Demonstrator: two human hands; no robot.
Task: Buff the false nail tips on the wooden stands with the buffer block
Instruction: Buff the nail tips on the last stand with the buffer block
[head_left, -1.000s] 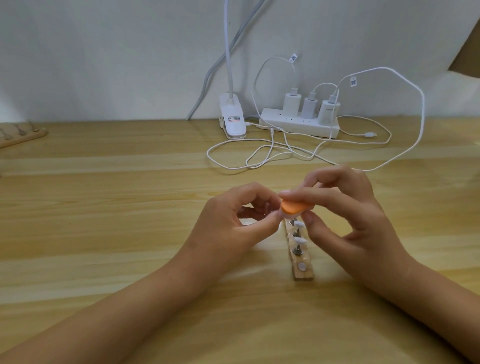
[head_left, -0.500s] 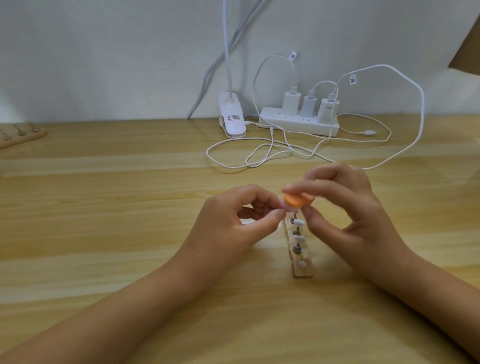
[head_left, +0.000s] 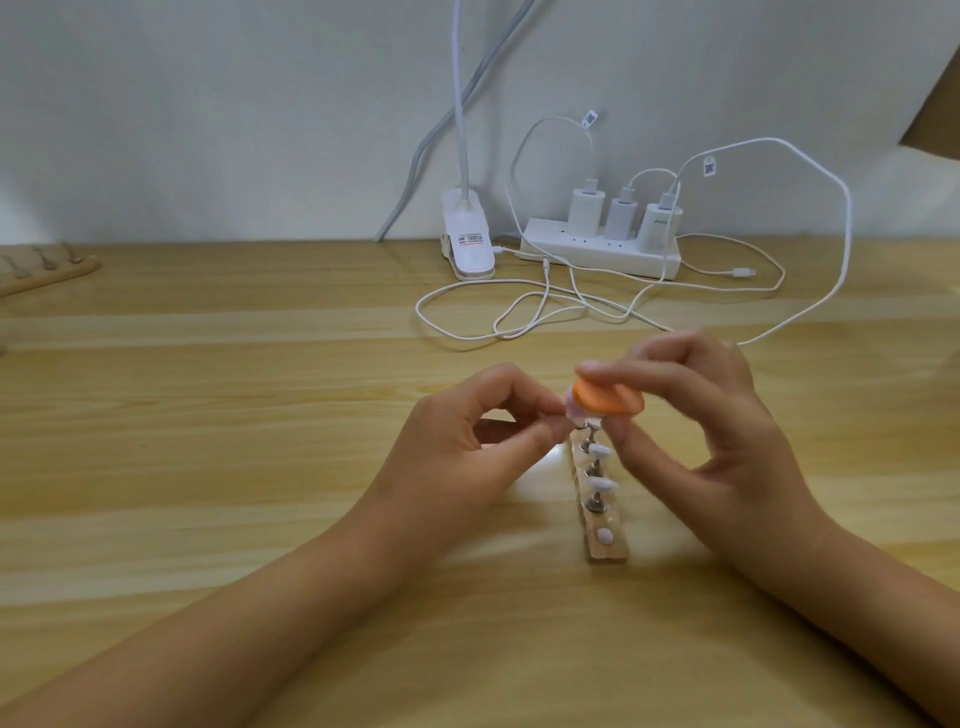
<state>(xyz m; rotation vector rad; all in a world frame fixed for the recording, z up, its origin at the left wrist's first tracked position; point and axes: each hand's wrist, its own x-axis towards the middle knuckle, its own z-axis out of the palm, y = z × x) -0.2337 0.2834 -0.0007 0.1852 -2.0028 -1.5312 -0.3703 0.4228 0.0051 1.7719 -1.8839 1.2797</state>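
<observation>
L hand (head_left: 467, 441) in thumb-index pinch on far nail tip (head_left: 573, 411), R hand (head_left: 701, 431) in pinch on buffer block (head_left: 609, 402) atop it

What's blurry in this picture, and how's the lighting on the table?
Head view: the right hand, orange buffer block and far nail tip are motion-blurred; the wooden stand looks sharper; soft shadows lie on the table, with a bright patch beside the left hand.
</observation>
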